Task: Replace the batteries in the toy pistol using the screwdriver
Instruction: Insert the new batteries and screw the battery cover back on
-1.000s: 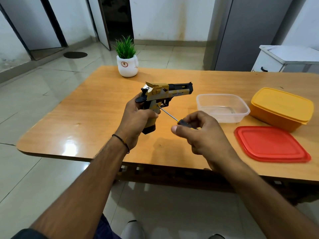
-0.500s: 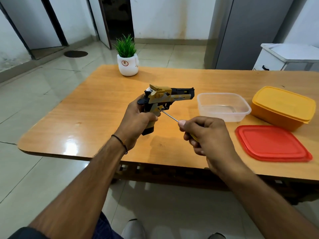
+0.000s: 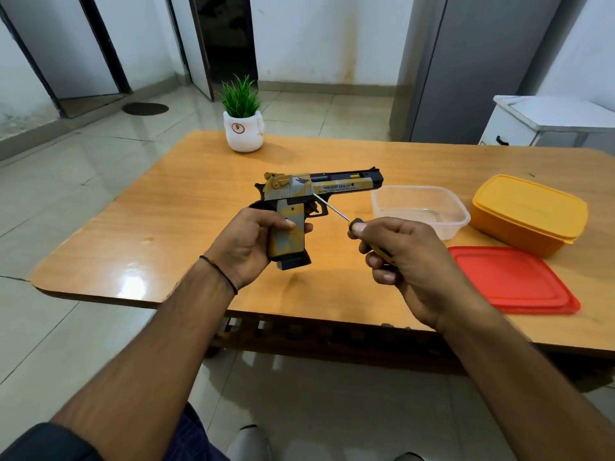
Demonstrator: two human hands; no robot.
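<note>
A toy pistol is gripped by its handle in the left hand. A screwdriver, pinched in the right hand, is tipped against the frame just above that grip.

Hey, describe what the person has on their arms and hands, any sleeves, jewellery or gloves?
Both forearms are bare. A thin black cord bracelet circles the wrist of the left hand. The right hand and its wrist carry nothing. No gloves, rings or watch show. Near the left elbow, dark fabric may be a sleeve.
</note>
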